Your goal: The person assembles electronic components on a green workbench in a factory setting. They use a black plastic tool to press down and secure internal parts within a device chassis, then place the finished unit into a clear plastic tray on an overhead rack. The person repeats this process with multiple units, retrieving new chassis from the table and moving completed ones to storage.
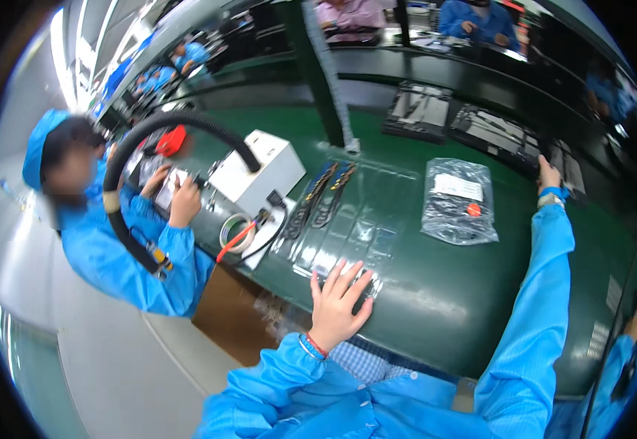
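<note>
My left hand (339, 306) lies with spread fingers on the near edge of a clear plastic blister tray (366, 233). Two dark strip-shaped parts with yellowish ends (333, 196) lie in that tray's far left portion. At the far right, my outstretched right hand (550, 177) grips the end of a black flat assembly with grey panels (496, 130); some of its fingers are hidden. Between my hands sits a clear plastic bag (459, 201) with dark contents, a white label and a red-orange round sticker.
Other black assemblies (417, 110) line the bench's far side. Leftward stand a white box (258, 168) with a black flexible hose (165, 117), a tape roll (236, 233) and an orange-handled tool (236, 241). A co-worker in blue (128, 241) handles a device at left. A green post (318, 73) rises behind.
</note>
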Available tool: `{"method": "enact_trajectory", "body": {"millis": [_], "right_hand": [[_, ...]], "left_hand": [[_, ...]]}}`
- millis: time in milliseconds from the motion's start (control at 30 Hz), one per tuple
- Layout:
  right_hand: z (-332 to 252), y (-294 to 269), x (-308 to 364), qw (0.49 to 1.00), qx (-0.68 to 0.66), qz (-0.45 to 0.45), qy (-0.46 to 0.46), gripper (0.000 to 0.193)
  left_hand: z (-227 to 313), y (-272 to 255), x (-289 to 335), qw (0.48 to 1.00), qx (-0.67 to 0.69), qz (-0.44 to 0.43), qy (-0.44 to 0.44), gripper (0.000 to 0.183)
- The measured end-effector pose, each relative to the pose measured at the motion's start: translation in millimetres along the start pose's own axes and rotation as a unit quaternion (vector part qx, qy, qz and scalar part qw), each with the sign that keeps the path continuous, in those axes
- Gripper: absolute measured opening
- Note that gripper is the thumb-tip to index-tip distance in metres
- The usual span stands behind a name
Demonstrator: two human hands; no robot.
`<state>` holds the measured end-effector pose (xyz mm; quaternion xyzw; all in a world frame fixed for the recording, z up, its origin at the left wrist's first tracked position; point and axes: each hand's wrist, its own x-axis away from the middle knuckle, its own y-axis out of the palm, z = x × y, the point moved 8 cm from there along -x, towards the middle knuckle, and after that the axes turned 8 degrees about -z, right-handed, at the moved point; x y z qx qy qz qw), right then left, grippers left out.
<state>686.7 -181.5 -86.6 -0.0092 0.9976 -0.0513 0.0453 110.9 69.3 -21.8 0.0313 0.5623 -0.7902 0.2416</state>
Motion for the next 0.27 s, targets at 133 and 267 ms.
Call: {"method": "enact_trajectory", "body": {"millis": [133,267], "right_hand": [[-14,65,-5,0.991,0.004,-0.132,0.028,0.023],[10,95,-54,0.983,0.084,-0.162,-0.021,0.025]], "left_hand": [[-4,2,2,0.999,-0.014,-0.024,-0.018,0.044],[-6,2,1,0.999,0.009,-0.032,-0.029,0.046]]}}
